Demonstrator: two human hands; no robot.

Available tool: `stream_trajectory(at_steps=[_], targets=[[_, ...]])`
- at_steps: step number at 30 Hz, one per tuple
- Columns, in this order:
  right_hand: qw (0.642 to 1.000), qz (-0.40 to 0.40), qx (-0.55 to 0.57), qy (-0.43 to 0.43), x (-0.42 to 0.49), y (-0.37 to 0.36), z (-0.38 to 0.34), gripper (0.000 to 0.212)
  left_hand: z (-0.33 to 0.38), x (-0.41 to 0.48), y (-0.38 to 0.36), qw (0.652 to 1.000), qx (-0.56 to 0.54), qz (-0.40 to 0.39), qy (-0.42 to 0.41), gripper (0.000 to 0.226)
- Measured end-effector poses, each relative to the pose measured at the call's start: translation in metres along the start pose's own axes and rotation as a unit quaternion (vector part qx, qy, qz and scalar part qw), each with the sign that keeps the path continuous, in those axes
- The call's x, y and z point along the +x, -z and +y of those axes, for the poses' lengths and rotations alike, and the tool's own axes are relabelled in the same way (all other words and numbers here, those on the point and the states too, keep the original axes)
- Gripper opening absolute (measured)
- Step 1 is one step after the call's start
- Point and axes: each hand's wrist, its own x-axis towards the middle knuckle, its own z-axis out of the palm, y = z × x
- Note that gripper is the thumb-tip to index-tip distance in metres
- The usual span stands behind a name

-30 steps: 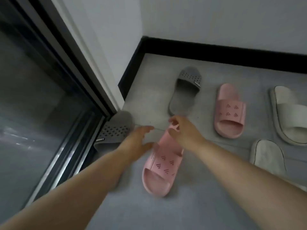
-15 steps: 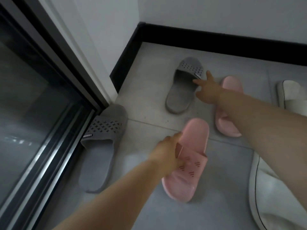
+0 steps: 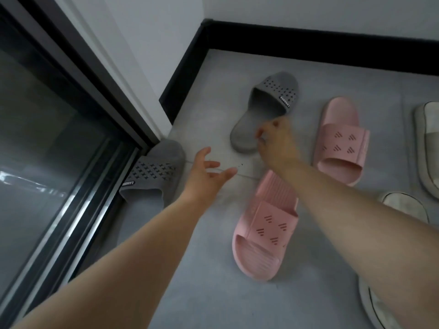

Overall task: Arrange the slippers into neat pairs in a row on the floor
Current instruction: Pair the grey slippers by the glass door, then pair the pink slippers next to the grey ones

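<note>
The step in hand looks like pairing the two grey ones. The door-side grey slipper (image 3: 152, 176) lies right against the sliding door (image 3: 71, 162), its toe at the door frame. The outer grey slipper (image 3: 263, 110) lies well away from the door, out on the floor (image 3: 190, 293). The right hand (image 3: 275, 141) is down at the heel of the outer grey slipper, fingers curled at its rim. Blur hides whether they already pinch it or only touch it, so I cannot tell. The left hand (image 3: 204, 176) hovers between the door and that heel, fingers spread, holding nothing, near the door-side grey slipper but apart from it.

The next move, I judge, calls for a firm hold on that heel. The slipper then has to be set beside its mate, toes the same way.

The near pink slipper (image 3: 266, 224) and the far pink slipper (image 3: 339, 141) lie farther from the door, unpaired and pointing opposite ways.

The white slippers (image 3: 427, 143), farthest from the door, are cut off by the frame edge and partly covered by the right arm, so their number is unclear. The left forearm hides the heel of the door-side grey slipper.
</note>
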Motion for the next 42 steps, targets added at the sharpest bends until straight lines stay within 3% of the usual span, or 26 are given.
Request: stream_trajectory(at_steps=[2, 5, 8, 13, 17, 21, 26, 32, 35, 39, 42], targets=[[0.998, 0.013, -0.005, -0.057, 0.011, 0.008, 0.009, 0.038, 0.005, 0.003, 0.009, 1.0, -0.011, 0.008, 0.001, 0.073], [0.988, -0.093, 0.007, -0.12, 0.031, 0.023, 0.026, 0.055, 0.007, 0.001, 0.012, 1.0, -0.026, 0.001, 0.017, 0.069], [0.981, -0.163, -0.026, -0.1, 0.052, 0.028, 0.034, 0.061, 0.002, -0.006, 0.014, 0.999, -0.023, -0.014, 0.026, 0.056], [0.983, -0.153, 0.07, -0.072, 0.037, 0.025, -0.001, 0.047, 0.003, -0.011, 0.042, 0.999, 0.05, -0.011, -0.009, 0.046], [0.97, -0.188, 0.149, -0.047, -0.026, 0.011, -0.042, 0.07, 0.023, -0.002, 0.077, 0.992, 0.115, 0.001, -0.047, 0.051], [0.963, -0.239, 0.125, -0.025, -0.089, -0.007, -0.068, 0.081, 0.035, 0.006, 0.106, 0.987, 0.146, -0.042, -0.054, 0.064], [0.958, -0.242, 0.143, -0.052, -0.137, -0.029, -0.096, 0.078, 0.019, 0.0, 0.104, 0.959, 0.241, -0.145, -0.014, 0.081], [0.959, -0.252, 0.121, -0.046, -0.16, -0.002, -0.095, 0.045, 0.01, -0.004, 0.095, 0.925, 0.346, -0.142, -0.067, 0.081], [0.962, -0.235, 0.089, -0.106, -0.182, 0.027, -0.082, 0.036, 0.022, -0.003, 0.089, 0.901, 0.395, -0.148, -0.103, 0.083], [0.959, -0.214, 0.043, -0.179, -0.205, 0.074, -0.057, 0.032, 0.046, -0.014, 0.06, 0.905, 0.34, -0.197, -0.164, 0.076], [0.956, -0.185, 0.046, -0.222, -0.209, 0.096, -0.037, 0.029, 0.057, -0.024, 0.027, 0.883, 0.332, -0.266, -0.2, 0.065]])
